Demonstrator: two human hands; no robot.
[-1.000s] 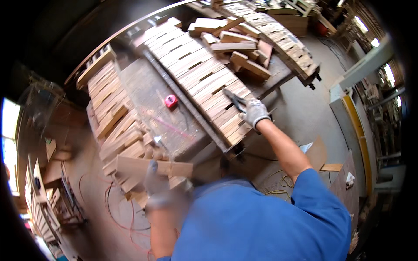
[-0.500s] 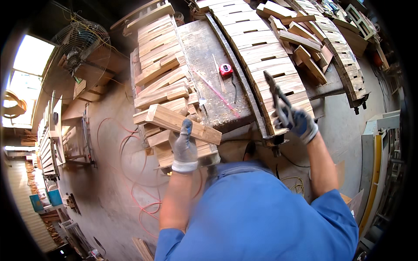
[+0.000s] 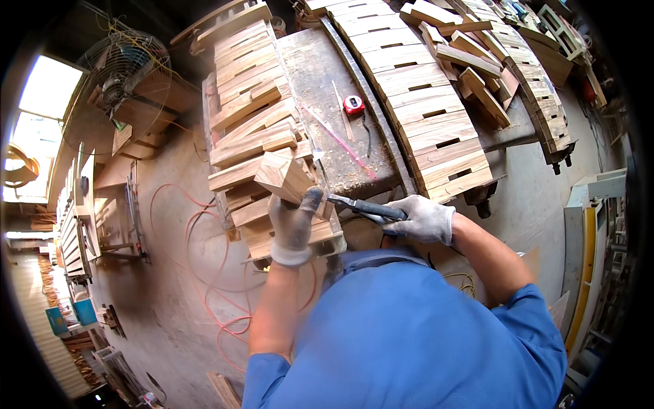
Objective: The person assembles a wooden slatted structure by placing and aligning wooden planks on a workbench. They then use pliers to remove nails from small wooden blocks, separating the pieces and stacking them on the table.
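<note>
One wooden block (image 3: pixel 281 178), tilted above the stacked boards (image 3: pixel 248 148), was clasped by the left hand (image 3: pixel 291 225), while the right hand (image 3: pixel 424 219), closed round pliers (image 3: pixel 380 209), had swung from the slatted row (image 3: pixel 409 71) to the block's near end, seemingly shifting work there, contact unclear.

A squared wooden block (image 3: pixel 285 178) is held tilted — dark-handled pliers (image 3: pixel 373 208) point at its near end.

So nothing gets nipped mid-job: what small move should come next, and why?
Probably slide the thumb of the left hand back a little on the wooden block it grips, since the pliers in the right hand have their tips very close to that thumb.
</note>
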